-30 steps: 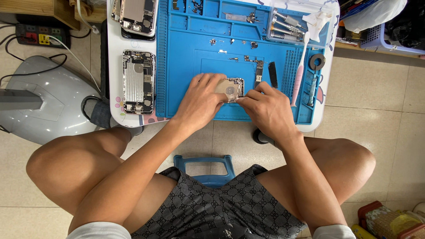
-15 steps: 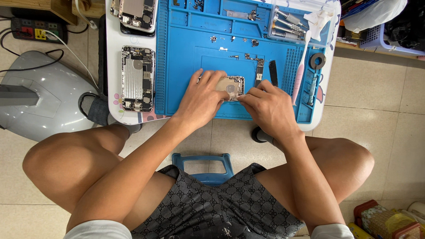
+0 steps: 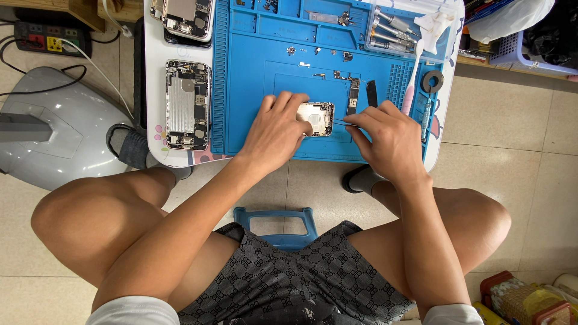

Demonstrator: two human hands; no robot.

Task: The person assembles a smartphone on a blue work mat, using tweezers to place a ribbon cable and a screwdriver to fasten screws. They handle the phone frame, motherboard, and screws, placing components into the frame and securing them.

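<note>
A silver phone housing [image 3: 316, 116] lies on the blue repair mat [image 3: 253, 78], mostly covered by my left hand [image 3: 278, 129], which presses down on its left part. My right hand [image 3: 385, 138] sits just right of the housing and pinches thin metal tweezers [image 3: 341, 122], whose tip reaches the housing's right edge. A narrow circuit board [image 3: 353, 95] and a black strip [image 3: 371, 93] lie on the mat just beyond my right hand.
An opened phone frame [image 3: 187, 103] rests on the white table [image 3: 154, 90] left of the mat, another [image 3: 185, 16] behind it. A tray of metal tools [image 3: 390, 33], a tape ring [image 3: 432, 80], small screws, a grey appliance [image 3: 54, 129], a power strip [image 3: 48, 37] and a blue stool [image 3: 280, 218] surround me.
My right hand has shifted slightly right of the housing and the tweezers now show at its edge. My left hand stays pressed on the housing.
</note>
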